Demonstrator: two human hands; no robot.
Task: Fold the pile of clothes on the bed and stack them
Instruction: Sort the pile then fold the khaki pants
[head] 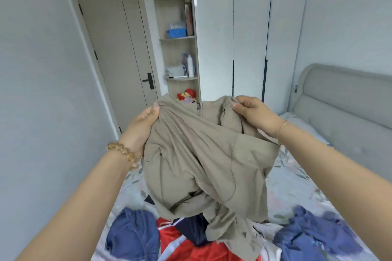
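The tan zip jacket (203, 154) hangs limp and light above the bed (297, 186), pinched at its upper corners by the curled fingers of the left hand (142, 127) and right hand (254, 114) (good holds), its hem trailing onto the unfolded pile (182, 237) below.

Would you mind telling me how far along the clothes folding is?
Barely started: no folded stack is visible. Both the left hand and right hand hold up a crumpled beige zip-up garment. Two blue garments and a red one lie unfolded on the bed.
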